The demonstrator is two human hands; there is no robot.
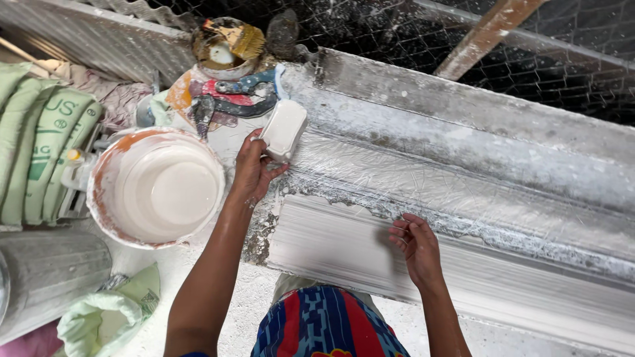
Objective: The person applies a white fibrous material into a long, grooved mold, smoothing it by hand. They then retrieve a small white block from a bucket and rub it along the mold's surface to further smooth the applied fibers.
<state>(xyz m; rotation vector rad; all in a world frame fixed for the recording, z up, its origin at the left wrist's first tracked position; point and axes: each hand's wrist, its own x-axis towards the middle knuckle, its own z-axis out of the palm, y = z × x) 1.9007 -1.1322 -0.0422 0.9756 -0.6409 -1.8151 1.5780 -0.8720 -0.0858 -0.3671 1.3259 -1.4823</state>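
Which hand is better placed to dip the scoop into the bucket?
Left, probably. The left hand already grips the white plastic scoop right beside the white-filled bucket; the right hand rests on the white moulded slab, farther away.

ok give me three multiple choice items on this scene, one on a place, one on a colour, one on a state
1. Where is the round bucket of white liquid?
A. left of the left hand
B. beside the right hand
C. on the sacks

2. What colour is the small plastic tub in the left hand?
A. red
B. white
C. black

3. How is the right hand?
A. lifted clear
B. gripping a brush
C. fingers on the long white moulding

Answers: A, it sits past the left wrist; B, its sides are white; C, fingertips touch the surface.
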